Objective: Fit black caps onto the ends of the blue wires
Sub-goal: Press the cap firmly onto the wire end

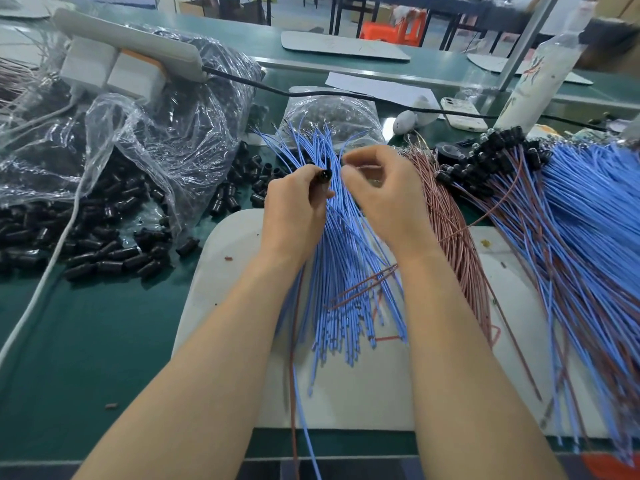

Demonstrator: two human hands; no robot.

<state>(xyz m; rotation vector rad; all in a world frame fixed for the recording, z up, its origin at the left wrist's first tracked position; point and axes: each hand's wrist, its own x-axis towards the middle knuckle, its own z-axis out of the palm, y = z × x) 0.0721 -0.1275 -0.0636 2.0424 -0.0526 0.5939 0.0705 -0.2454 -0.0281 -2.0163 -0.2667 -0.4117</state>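
At frame centre my left hand (294, 206) grips a black cap (324, 175); right hand (381, 194) fingers' hold unclear; a misaligned blue wire (320, 147) could buckle

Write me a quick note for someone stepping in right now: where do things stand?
Left hand grips one black cap.
Right hand is curled at the tips of the uncapped blue wires; whether it pinches one is unclear.
Loose caps spill from the plastic bag on the left.
Done: capped wires piled on the right.
Left to do: all those uncapped wires.
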